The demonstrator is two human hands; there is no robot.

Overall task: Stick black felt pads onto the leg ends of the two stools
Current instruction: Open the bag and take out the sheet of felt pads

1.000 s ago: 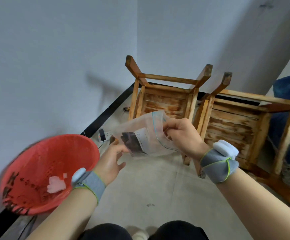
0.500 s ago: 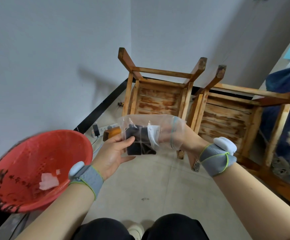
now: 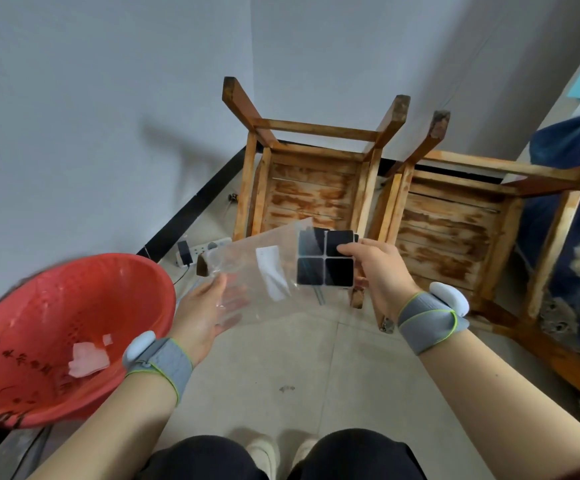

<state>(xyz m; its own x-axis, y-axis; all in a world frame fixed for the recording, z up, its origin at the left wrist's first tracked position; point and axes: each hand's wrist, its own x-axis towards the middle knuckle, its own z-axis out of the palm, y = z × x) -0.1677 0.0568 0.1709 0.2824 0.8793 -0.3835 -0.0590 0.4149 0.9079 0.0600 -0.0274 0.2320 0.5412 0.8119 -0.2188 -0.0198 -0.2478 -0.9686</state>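
Grey walls meet at a corner above a pale tiled floor (image 3: 281, 368). Two wooden stools lie tipped with legs toward the camera: left stool (image 3: 311, 188) at 12 o'clock, right stool (image 3: 454, 233) at 2 o'clock, side by side and close, their near legs almost touching. Right hand (image 3: 382, 271), at centre, pinches a sheet of four black felt pads (image 3: 326, 261) between thumb and fingers at the sheet's right edge; a second sheet appears to lie behind it, though the overlap is hard to read. Left hand (image 3: 205, 306), at 9 o'clock of the pads, is loosely cupped around the lower end of a clear bag (image 3: 264, 275), whose mouth overlaps the sheet's left edge. Red basket (image 3: 74, 334) sits at 8 o'clock, holding pale scraps (image 3: 87, 358). Power strip (image 3: 202, 251) lies by the wall at 10 o'clock. Blue patterned fabric (image 3: 579, 244) fills the 3 o'clock edge. Both wrists carry grey bands.
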